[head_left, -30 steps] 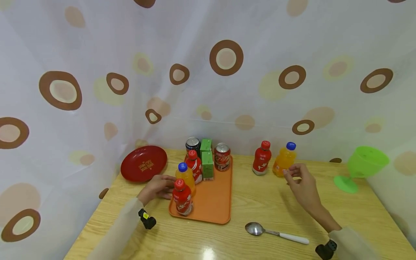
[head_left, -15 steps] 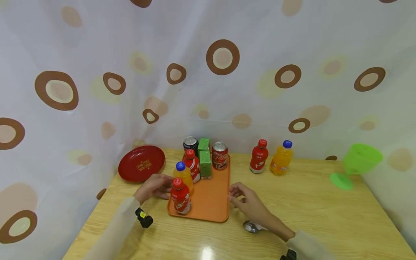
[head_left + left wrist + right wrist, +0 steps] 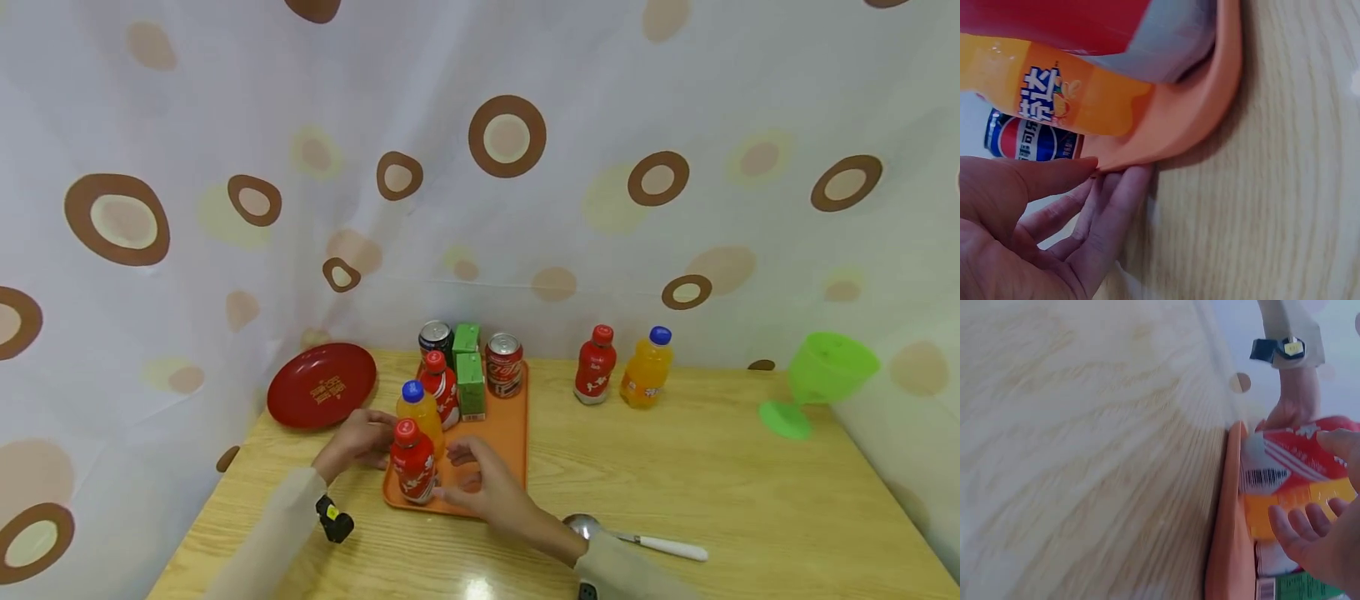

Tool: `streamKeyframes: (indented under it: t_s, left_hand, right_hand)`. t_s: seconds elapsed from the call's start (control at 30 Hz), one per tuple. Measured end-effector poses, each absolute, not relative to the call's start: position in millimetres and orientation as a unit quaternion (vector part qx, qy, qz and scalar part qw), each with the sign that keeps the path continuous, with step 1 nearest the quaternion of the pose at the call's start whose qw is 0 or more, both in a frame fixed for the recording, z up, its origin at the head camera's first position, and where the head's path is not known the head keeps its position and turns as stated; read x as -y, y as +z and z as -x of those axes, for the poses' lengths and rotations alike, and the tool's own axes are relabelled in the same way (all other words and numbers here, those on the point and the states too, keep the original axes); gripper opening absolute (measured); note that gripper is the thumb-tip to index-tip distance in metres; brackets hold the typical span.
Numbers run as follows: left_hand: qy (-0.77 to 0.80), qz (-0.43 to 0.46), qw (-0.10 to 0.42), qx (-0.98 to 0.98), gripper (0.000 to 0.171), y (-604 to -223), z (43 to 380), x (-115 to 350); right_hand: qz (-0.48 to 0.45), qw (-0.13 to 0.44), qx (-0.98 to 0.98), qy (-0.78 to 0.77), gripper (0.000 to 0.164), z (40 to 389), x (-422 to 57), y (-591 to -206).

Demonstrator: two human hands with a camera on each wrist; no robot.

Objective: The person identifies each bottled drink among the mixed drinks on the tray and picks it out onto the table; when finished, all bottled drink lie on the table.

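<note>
My left hand [image 3: 362, 437] pinches the left rim of the orange tray [image 3: 1210, 103], thumb on top and fingers beneath. Along that side of the tray stand a red bottle [image 3: 413, 467] at the front corner, an orange soda bottle [image 3: 1066, 90] behind it, and another red bottle [image 3: 439, 387] farther back. Over the tray, my right hand [image 3: 483, 483] has its thumb and fingers spread, holding nothing. Its thumb lies right at the front red bottle, which partly fills the right wrist view.
Two green cartons [image 3: 471, 385], a dark cola can [image 3: 436, 337] and a red cola can [image 3: 504, 367] fill the tray's back. A red plate [image 3: 321, 385] lies left. Right are a red bottle [image 3: 595, 367], an orange bottle [image 3: 647, 368], a green goblet [image 3: 828, 371] and a spoon [image 3: 667, 547].
My right hand has left the orange bottle at the back right and swung left over the tray to the front red bottle. The left hand stays at the tray's left rim.
</note>
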State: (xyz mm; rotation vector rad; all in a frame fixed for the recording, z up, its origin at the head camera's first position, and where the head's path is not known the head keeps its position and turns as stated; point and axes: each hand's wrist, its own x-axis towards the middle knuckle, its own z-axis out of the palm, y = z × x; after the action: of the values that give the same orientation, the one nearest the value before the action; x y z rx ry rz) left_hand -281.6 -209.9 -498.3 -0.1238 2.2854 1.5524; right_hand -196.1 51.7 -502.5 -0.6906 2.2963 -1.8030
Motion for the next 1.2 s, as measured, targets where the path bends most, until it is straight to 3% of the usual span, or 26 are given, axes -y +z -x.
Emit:
streamKeyframes:
  t_s: [0.4,0.7,1.0,1.2]
  left_hand:
    - [0.531,0.04,0.163,-0.831,0.04,-502,279,212]
    - [0.533,0.035,0.15,-0.832,0.04,-502,278,207]
    - [0.523,0.036,0.15,-0.838,0.034,-502,277,206]
    - [0.529,0.043,0.158,-0.833,0.035,-503,278,205]
  right_hand:
    - [0.211,0.042,-0.753,-0.622,0.068,194,-7,-504]
    - [0.16,-0.019,-0.788,-0.595,0.063,192,7,-510]
    - [0.13,0.022,-0.74,-0.659,0.06,195,-9,-507]
    - [0.118,0.014,-0.717,-0.687,0.061,195,-36,-488]
